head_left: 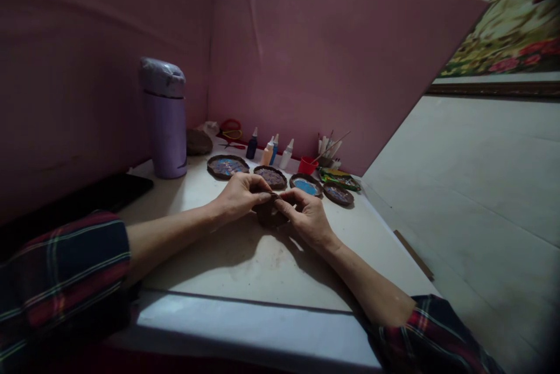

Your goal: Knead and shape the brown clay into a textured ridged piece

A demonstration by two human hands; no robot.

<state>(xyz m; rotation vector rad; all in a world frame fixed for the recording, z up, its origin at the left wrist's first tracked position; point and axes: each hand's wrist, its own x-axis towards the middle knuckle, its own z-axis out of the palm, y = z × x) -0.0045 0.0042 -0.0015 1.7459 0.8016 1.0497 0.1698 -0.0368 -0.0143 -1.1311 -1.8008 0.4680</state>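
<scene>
Head view: I see a white table (258, 276); just toward six o'clock from centre, left hand (238, 194) at ten, right hand (312, 220) at three pinch a brown clay-like piece (271, 218) by its upper rim. Probably light, soft, easily dented; best held edgewise.

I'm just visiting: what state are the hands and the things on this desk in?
Brown piece: held, partly hidden by fingers.
Left hand: pinching the piece.
Right hand: pinching it too.
Purple tumbler: upright, closed.
Dark bottle: upright.
White bottle: upright.
Red cup: upright.
Blue-filled dish: lying flat.
Green packet: lying flat.
</scene>
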